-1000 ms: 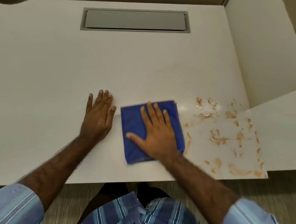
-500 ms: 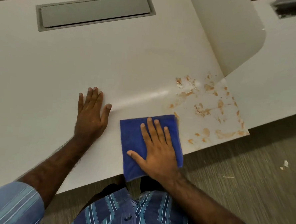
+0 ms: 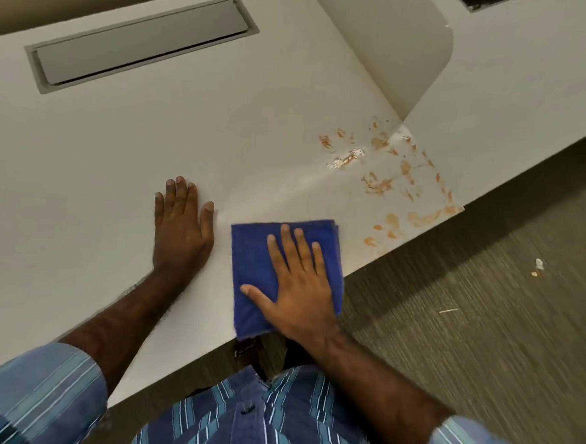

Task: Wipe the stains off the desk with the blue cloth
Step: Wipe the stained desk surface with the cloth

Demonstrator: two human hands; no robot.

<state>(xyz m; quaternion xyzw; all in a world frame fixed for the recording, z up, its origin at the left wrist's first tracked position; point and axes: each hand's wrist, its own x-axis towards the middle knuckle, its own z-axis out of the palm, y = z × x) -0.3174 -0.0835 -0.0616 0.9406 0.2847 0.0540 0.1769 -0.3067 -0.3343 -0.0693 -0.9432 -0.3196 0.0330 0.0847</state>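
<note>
While the right hand (image 3: 296, 283) lies flat with fingers spread on the folded blue cloth (image 3: 257, 271) at the near edge of the surface (image 3: 118, 135), the orange-brown stains (image 3: 383, 182) lie up and to its right, toward the near right corner. It is the nearer hand; the left hand (image 3: 181, 228) rests open beside the cloth.
</note>
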